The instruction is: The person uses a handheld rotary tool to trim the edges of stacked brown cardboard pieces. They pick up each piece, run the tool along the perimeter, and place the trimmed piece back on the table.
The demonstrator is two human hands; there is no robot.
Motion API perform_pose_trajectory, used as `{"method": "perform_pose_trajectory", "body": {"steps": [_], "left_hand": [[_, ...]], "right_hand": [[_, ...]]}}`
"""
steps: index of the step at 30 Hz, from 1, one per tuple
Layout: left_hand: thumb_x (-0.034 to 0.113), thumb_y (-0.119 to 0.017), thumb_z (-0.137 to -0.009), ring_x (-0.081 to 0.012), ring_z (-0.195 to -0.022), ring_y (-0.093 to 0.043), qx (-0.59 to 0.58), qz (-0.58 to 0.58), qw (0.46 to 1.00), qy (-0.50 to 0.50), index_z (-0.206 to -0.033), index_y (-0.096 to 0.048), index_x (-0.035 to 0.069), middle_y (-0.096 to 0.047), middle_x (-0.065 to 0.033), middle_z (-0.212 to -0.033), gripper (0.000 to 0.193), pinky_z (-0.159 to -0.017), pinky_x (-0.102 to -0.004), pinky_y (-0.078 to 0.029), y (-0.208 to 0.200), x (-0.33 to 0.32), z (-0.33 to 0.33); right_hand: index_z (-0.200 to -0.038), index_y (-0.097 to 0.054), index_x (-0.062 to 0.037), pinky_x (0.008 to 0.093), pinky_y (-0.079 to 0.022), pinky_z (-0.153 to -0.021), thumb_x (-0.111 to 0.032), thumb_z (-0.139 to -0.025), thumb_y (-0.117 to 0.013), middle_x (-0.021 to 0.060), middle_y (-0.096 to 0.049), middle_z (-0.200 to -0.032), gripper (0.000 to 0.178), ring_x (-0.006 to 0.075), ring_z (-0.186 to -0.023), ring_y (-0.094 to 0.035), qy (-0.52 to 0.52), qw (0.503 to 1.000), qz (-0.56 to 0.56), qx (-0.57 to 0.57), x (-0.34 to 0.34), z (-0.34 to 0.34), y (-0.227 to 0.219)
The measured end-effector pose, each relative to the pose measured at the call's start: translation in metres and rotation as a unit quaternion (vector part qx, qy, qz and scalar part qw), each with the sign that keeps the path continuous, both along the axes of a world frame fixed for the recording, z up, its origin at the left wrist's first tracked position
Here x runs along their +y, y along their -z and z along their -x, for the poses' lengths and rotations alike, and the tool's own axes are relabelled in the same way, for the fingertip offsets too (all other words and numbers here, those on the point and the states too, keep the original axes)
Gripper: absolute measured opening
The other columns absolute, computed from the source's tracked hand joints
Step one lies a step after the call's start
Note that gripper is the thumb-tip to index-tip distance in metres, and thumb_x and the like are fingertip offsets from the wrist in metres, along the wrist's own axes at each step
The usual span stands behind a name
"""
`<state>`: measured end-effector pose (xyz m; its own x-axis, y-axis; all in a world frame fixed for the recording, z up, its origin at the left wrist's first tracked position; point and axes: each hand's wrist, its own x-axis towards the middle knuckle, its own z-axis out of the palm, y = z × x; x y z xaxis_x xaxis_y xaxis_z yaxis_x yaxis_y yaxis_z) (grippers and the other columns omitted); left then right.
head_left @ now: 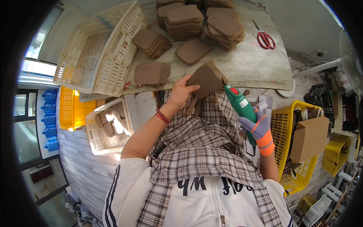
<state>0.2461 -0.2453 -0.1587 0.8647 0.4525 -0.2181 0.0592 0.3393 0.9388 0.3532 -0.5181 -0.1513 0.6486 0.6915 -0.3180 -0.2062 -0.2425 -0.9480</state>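
Observation:
My left hand (178, 95) pinches a brown rounded-square pad (206, 82) by its left edge, thumb on top. A rougher brown layer shows along the pad's upper right side, and narrow brown strips (196, 107) dangle beneath it over my plaid apron. My right hand (256, 126), in a grey and orange glove, is wrapped around a green handheld power cutter (239, 101) with a red button. The tool's dark tip meets the pad's right corner; whether it bites into the material cannot be made out. Close by on the table lies a small group of similar pads (147, 73).
Piles of brown pads (184, 19) and red-handled scissors (266, 40) rest on the table (261, 70). White crates (113, 56) stand at its left. A white basket (107, 145) holds brown pieces. On my right are a yellow basket (279, 132) with a cardboard box (311, 139) and a fan (349, 60).

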Motion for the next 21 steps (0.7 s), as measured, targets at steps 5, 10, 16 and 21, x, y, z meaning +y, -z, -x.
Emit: {"method": "perform_pose_trajectory", "body": {"steps": [5,10,16,21], "left_hand": [[-0.007,-0.057,-0.081,-0.0112,-0.09,-0.059,0.046,-0.048,0.995,0.072,-0.115,-0.057,-0.003,-0.064,-0.0057,-0.105,0.035,-0.082,-0.0247,-0.048,-0.005,0.012,0.008],[-0.007,-0.058,-0.079,-0.0106,-0.088,-0.059,0.085,-0.043,0.992,0.082,-0.114,-0.059,-0.002,-0.065,-0.0052,-0.102,0.035,-0.08,-0.0237,-0.048,0.001,0.008,0.015],[-0.006,-0.059,-0.079,-0.0107,-0.088,-0.059,0.111,-0.024,0.987,0.117,-0.115,-0.058,-0.002,-0.064,-0.0044,-0.102,0.037,-0.08,-0.0242,-0.048,0.006,0.006,0.021],[-0.005,-0.06,-0.079,-0.0098,-0.085,-0.058,0.135,-0.106,0.978,0.118,-0.112,-0.058,-0.001,-0.064,-0.0025,-0.098,0.033,-0.077,-0.0233,-0.046,-0.012,0.01,0.023]], "right_hand": [[-0.104,-0.057,0.0026,0.0211,-0.047,-0.052,-0.022,-0.074,-0.077,0.0046,-0.063,-0.074,0.044,0.0072,-0.06,-0.057,-0.021,1.0,0.016,0.017,0.0,0.007,-0.001],[-0.105,-0.057,0.0032,0.0215,-0.045,-0.054,-0.024,-0.073,-0.078,0.0048,-0.063,-0.074,0.047,0.0071,-0.062,-0.056,-0.021,1.0,0.007,0.006,0.005,0.01,0.004],[-0.103,-0.057,0.0031,0.0214,-0.045,-0.053,-0.022,-0.074,-0.077,0.0042,-0.062,-0.072,0.044,0.007,-0.061,-0.056,-0.028,1.0,0.015,0.005,0.013,0.01,-0.001],[-0.101,-0.057,0.0028,0.0208,-0.045,-0.052,-0.02,-0.076,-0.075,0.0038,-0.061,-0.071,0.038,0.0069,-0.059,-0.056,-0.037,0.998,-0.012,0.042,0.015,0.01,-0.003]]}}
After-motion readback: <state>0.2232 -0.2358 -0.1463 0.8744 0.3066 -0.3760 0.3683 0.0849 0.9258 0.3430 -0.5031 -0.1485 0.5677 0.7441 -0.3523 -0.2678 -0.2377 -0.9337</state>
